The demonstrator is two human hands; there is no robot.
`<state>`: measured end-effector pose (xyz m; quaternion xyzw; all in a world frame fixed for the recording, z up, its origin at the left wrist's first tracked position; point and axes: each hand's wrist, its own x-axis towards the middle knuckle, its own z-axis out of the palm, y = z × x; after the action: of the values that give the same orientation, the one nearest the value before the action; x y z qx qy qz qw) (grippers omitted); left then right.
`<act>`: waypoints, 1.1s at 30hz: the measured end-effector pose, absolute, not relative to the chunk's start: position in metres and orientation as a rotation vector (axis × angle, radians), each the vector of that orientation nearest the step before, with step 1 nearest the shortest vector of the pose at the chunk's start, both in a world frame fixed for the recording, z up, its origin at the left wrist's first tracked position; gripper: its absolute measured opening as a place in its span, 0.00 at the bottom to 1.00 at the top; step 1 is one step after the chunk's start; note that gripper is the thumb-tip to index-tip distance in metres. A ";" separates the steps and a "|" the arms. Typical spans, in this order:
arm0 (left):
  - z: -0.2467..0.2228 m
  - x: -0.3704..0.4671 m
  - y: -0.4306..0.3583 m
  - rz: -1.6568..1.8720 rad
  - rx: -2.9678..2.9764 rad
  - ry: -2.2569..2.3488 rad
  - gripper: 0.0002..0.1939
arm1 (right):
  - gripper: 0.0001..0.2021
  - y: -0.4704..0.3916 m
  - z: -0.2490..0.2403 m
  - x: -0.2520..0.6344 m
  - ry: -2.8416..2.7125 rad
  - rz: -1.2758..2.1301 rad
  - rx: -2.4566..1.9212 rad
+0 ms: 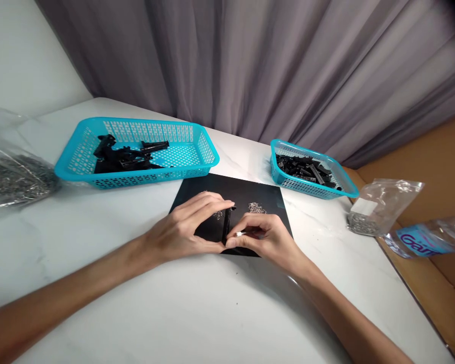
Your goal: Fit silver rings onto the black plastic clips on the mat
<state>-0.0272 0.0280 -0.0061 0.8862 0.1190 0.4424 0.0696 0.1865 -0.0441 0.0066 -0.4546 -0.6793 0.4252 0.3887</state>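
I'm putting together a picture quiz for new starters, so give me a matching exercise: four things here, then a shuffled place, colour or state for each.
1. Black part
2. Curtain
3. Bottle
4. Mat

A. Has a blue label
B. Flat on the white table
C. At the fingertips of the left hand and right hand
D. Greyish purple, behind the table

Pairs: 1-C, 2-D, 3-A, 4-B

The left hand (185, 222) and right hand (271, 237) are bare, with slim, tapering fingers. Both forearms are bare too, slender and narrow at the wrists, smooth along the parts visible toward the frame's lower left and lower right.
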 end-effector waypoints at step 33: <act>0.005 -0.030 0.025 1.120 2.495 0.582 0.32 | 0.09 -0.054 0.036 0.208 -2.037 0.854 -1.116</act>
<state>-0.0295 0.0248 0.0046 0.8790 0.2049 0.3947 0.1719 0.2081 -0.0545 0.0356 -0.4260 -0.7777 0.3262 0.3275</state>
